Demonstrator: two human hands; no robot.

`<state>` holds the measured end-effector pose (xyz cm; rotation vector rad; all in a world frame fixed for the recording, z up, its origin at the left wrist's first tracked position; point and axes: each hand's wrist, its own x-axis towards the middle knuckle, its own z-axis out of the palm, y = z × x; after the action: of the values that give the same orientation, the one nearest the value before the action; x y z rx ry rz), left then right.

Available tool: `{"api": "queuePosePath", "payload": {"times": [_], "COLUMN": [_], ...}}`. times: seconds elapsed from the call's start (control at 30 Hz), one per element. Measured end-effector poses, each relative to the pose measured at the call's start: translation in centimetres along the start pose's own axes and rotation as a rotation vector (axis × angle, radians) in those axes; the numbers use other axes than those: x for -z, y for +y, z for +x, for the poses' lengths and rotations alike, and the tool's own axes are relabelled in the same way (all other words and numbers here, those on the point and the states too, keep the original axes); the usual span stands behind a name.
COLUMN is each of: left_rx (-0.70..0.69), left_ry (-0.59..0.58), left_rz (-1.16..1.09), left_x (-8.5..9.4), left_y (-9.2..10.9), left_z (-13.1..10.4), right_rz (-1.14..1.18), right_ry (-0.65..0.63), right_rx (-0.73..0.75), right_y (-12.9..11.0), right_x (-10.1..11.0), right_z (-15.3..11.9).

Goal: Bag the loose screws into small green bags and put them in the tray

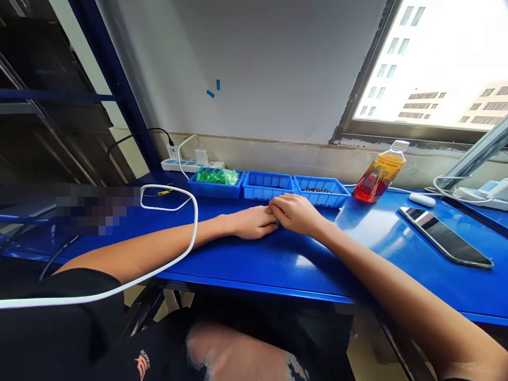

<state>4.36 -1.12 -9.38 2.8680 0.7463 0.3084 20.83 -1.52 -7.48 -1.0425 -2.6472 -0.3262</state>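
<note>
On the blue table (246, 270), my left hand (254, 222) rests just in front of the blue bins, its fingers close together. My right hand (296, 212) touches it, with curled fingers lying over the left fingertips. No object shows in either hand, though the space under the palms is hidden. Behind them stand a left bin (216, 189) with green plastic packets (217, 175), a middle bin (268, 194) with a few dark bits at its bottom, and a right bin (327, 199) holding small dark metallic parts (315, 190).
A bottle of red drink (379, 172), a white oval case (422, 199) and a phone (446, 236) are on the right. A power strip (190, 165) stands at the back left. A white cable (196, 222) loops across my left forearm.
</note>
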Motion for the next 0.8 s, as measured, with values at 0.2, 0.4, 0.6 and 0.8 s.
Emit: {"api": "queuePosePath", "payload": {"times": [0.2,0.4,0.6,0.8], "left_rx": [-0.075,-0.133,-0.092,-0.100], "left_ry": [0.060,0.206,0.236,0.203], "left_rz": [-0.048,-0.114,-0.147,-0.198], "left_x": [0.1,-0.2,0.1,0.5], "left_y": [-1.5,-2.9,-2.2,-1.6], "left_z": [-0.2,-0.3,-0.5,-0.8], "right_rz": [0.024,0.009,-0.017,-0.024], "right_ry": [-0.067,-0.122,-0.130,-0.151], "right_rx": [-0.040,-0.083,-0.084,-0.096], "right_y": [-0.2,-0.2,-0.3,-0.3], "right_x": [0.4,0.5,0.4,0.5], "right_z": [-0.1,-0.3,-0.2,-0.2]}}
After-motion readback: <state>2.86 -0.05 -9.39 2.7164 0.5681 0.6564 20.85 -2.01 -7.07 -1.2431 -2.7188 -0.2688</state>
